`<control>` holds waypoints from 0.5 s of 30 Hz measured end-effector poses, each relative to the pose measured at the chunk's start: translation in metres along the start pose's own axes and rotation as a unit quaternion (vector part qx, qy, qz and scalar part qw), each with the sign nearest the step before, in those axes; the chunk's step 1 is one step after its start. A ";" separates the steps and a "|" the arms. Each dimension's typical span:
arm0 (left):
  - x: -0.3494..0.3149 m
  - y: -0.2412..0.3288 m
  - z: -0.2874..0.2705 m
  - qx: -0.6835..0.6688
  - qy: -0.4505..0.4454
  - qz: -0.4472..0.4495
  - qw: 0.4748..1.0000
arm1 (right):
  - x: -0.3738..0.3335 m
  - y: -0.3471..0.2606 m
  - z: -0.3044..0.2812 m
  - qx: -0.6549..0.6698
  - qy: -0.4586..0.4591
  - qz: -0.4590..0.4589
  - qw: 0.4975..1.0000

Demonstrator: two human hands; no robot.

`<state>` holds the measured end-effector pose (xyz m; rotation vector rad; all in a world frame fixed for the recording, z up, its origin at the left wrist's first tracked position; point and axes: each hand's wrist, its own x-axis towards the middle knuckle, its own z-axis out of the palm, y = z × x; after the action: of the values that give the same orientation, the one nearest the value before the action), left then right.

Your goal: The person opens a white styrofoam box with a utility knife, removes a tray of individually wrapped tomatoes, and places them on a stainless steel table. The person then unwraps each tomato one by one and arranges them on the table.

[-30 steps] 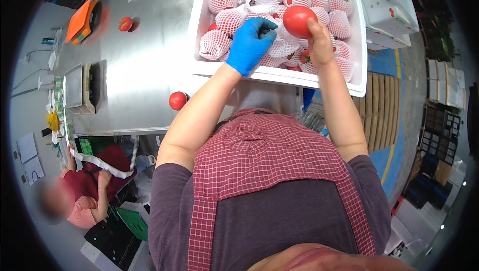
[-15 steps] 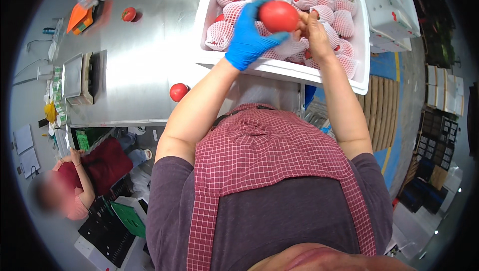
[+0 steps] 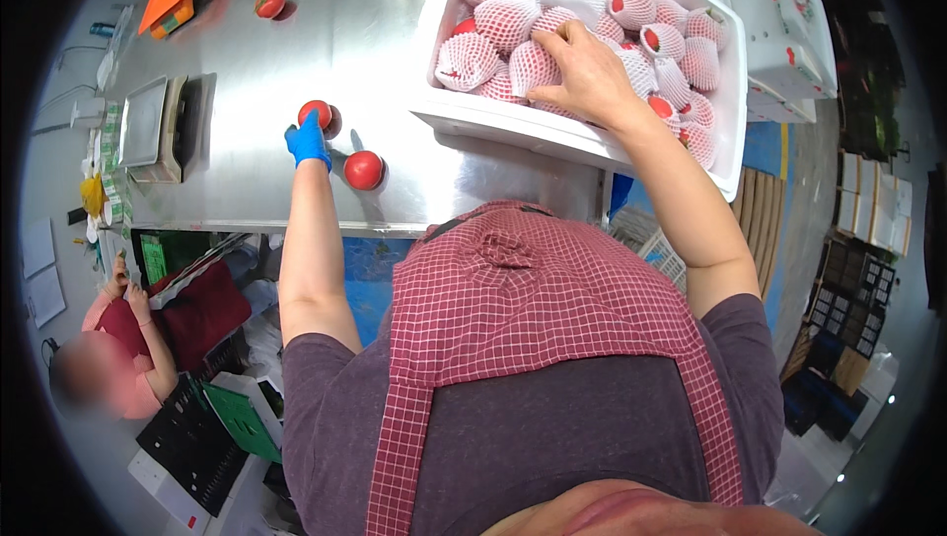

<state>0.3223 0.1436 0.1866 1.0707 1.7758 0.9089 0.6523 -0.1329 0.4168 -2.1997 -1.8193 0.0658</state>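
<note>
My left hand (image 3: 308, 142), in a blue glove, reaches out over the steel table (image 3: 247, 171) and rests on a bare red fruit (image 3: 316, 112). A second bare red fruit (image 3: 363, 170) lies just to its right. My right hand (image 3: 582, 68), ungloved, lies with spread fingers on fruits wrapped in white foam netting (image 3: 533, 63) inside a white foam box (image 3: 592, 146). The box holds several such wrapped fruits.
A third red fruit (image 3: 269, 3) and an orange object (image 3: 168, 3) lie at the table's far left. A flat scale (image 3: 148, 122) sits at the left edge. Another person (image 3: 109, 339) sits below left. White cartons (image 3: 789, 23) stand to the right.
Both hands held a bare red fruit above the box. Now my left hand has carried it out to the table on the left, and my right hand has dropped onto the wrapped fruits.
</note>
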 end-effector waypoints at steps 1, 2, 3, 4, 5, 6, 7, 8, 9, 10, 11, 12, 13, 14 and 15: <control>-0.016 0.012 0.004 0.042 0.055 0.047 0.997 | 0.003 -0.005 0.002 -0.017 -0.013 0.014 1.000; -0.031 0.032 0.007 0.022 0.034 0.078 0.996 | 0.004 -0.008 0.003 -0.034 -0.026 0.028 0.999; -0.052 0.055 0.013 -0.066 -0.014 0.135 0.989 | 0.004 -0.006 0.009 -0.039 -0.017 0.007 0.999; -0.049 0.055 0.018 -0.028 -0.018 0.296 0.955 | 0.004 -0.007 0.009 -0.007 0.002 -0.029 1.000; -0.100 0.096 0.024 -0.082 -0.048 0.333 0.938 | 0.000 -0.002 0.009 0.022 0.021 -0.053 0.998; -0.133 0.119 0.029 -0.102 -0.068 0.415 0.902 | -0.004 0.001 0.008 0.050 0.040 -0.079 0.995; -0.158 0.137 0.033 -0.110 -0.126 0.440 0.882 | -0.008 0.004 0.007 0.116 0.026 -0.068 0.991; -0.181 0.153 0.036 -0.144 -0.210 0.481 0.839 | -0.012 0.005 0.007 0.183 0.010 -0.058 0.981; -0.206 0.163 0.042 -0.174 -0.290 0.465 0.818 | -0.016 0.007 0.007 0.247 -0.004 -0.045 0.968; -0.226 0.171 0.048 -0.160 -0.414 0.406 0.799 | -0.018 0.012 0.013 0.309 0.001 -0.012 0.951; -0.241 0.174 0.057 -0.105 -0.485 0.368 0.786 | -0.021 0.019 0.020 0.368 0.009 0.022 0.930; -0.250 0.176 0.064 -0.046 -0.504 0.412 0.757 | -0.021 0.020 0.023 0.427 0.016 0.054 0.903; -0.253 0.174 0.071 0.027 -0.504 0.449 0.738 | -0.022 0.020 0.022 0.488 -0.009 0.119 0.865; -0.255 0.173 0.078 0.101 -0.502 0.483 0.711 | -0.022 0.020 0.022 0.482 -0.023 0.144 0.864; -0.255 0.172 0.080 0.122 -0.489 0.499 0.705 | -0.021 0.021 0.022 0.475 -0.038 0.168 0.863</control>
<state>0.5159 -0.0145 0.3825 2.2278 0.3112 0.4337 0.6637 -0.1527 0.3873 -1.7127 -1.0111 0.9173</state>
